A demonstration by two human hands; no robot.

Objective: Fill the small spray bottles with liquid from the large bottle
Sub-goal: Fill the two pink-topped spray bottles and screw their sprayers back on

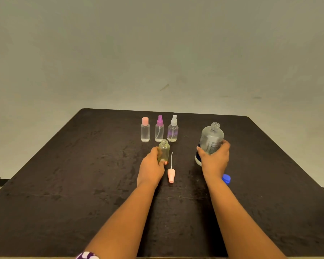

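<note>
I see the left hand [151, 169] wrapped around the small open bottle [164, 149]. This bottle looks a bit yellow and has no top on. It stands on the dark table [64, 184], near the middle. The fingers curl around its lower part.

The right hand [215, 157] grips the big bottle [211, 139] around its middle. The big bottle is clear with a label, and its mouth is open. It leans a little. I cannot tell if its bottom touches the table, because the hand hides that part.

Between the two hands lies the pink spray top [171, 175]. It lies flat on the table, with its thin tube pointing away from me. It is just beside the left hand.

The blue cap [226, 178] lies on the table just beside the right wrist, partly hidden by it.

Behind the small open bottle three more little bottles stand in a row. From the left there is the pink cap bottle [145, 129], the purple spray bottle [159, 128] and the white spray bottle [173, 129]. All three have their tops on. The small open bottle stands just in front of the purple one and covers a bit of it.

A plain pale wall [157, 53] is behind the table. A bit of purple and white sleeve [87, 255] shows at the bottom edge.
</note>
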